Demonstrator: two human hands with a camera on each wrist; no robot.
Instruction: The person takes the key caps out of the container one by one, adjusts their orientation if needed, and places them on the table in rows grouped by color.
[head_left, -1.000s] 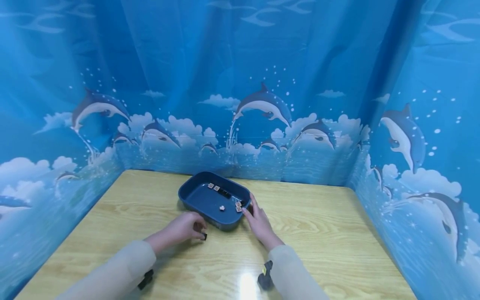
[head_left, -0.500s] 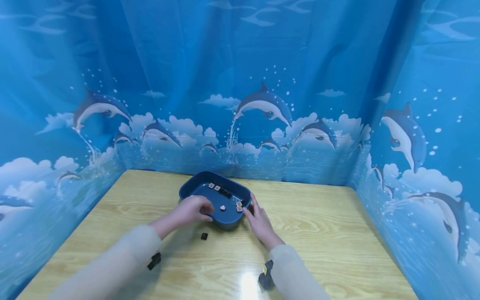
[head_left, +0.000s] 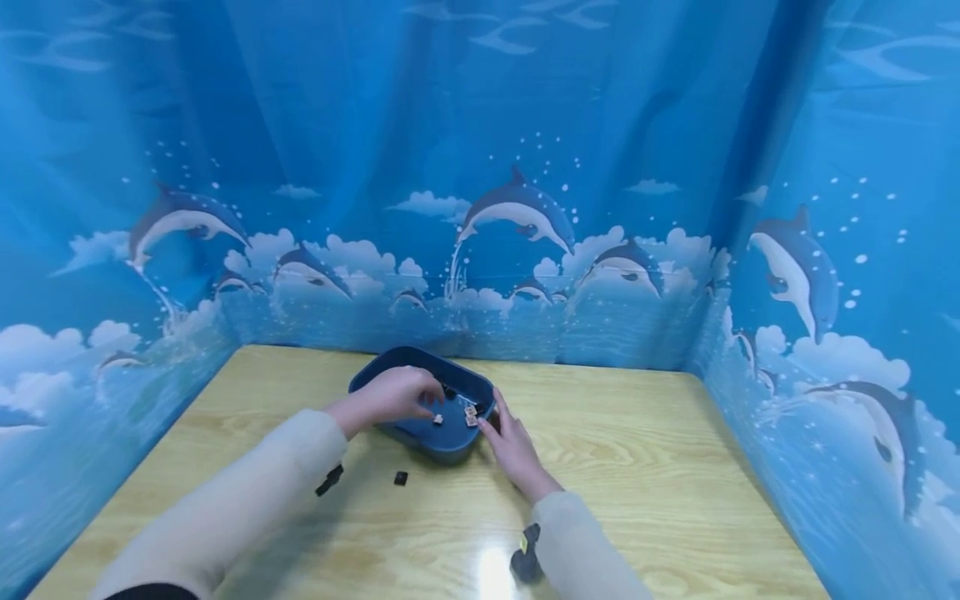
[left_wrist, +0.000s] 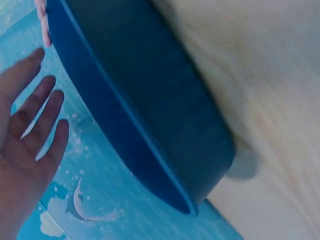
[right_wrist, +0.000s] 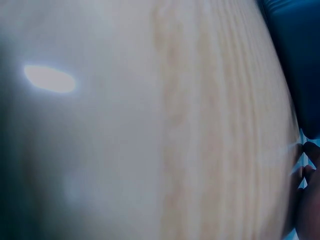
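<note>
In the head view, my left hand [head_left: 401,393] is over the dark blue tray [head_left: 442,455], fingertips above its inside near a small white piece [head_left: 438,420]. In the left wrist view, the left hand's fingers are spread loosely with nothing between them. My right hand [head_left: 516,454] holds the tray's right end, thumb at the rim and fingers along the outer wall. Small white-faced blocks [head_left: 471,416] lie in the tray beside the right thumb. Black blocks [head_left: 449,391] show partly behind the left fingers. The left hand hides the tray's far left inside.
A small black block [head_left: 401,478] lies on the wooden table [head_left: 637,467], in front of the tray. A blue curtain [head_left: 360,208] printed with dolphins stands around the table's back and sides.
My left hand let go of the black block, leaving it on the table, then moved forward and right over the tray. My right hand has stayed at the tray's right end.
</note>
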